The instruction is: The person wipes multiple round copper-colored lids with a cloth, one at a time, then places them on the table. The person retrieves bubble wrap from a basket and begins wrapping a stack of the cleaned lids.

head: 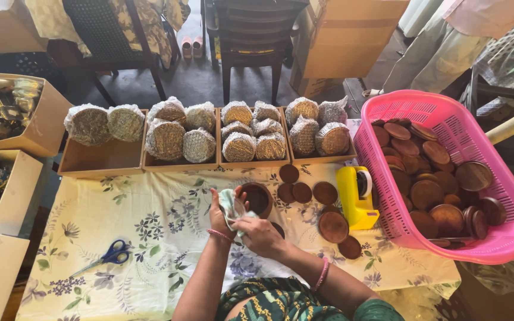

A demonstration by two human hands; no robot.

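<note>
The brown wooden bowl (257, 198) sits tilted above the floral-clothed surface (150, 238), cupped from the left by the left hand (218, 212), fingers curled round its rim. The right hand (259, 233) pinches a pale cloth (231, 207) against the bowl's near edge; wiping is best done with steady pressure while the bowl turns. Loose wooden discs (302, 192) and a yellow tape dispenser (357, 198) lie just right

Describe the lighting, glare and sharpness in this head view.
Head view: soft, even daylight with faint shadows under the pink basket; glare on the foil-wrapped items in the left box; the hands, left and right, with the cloth are sharp; wide-angle bending at the edges.
</note>
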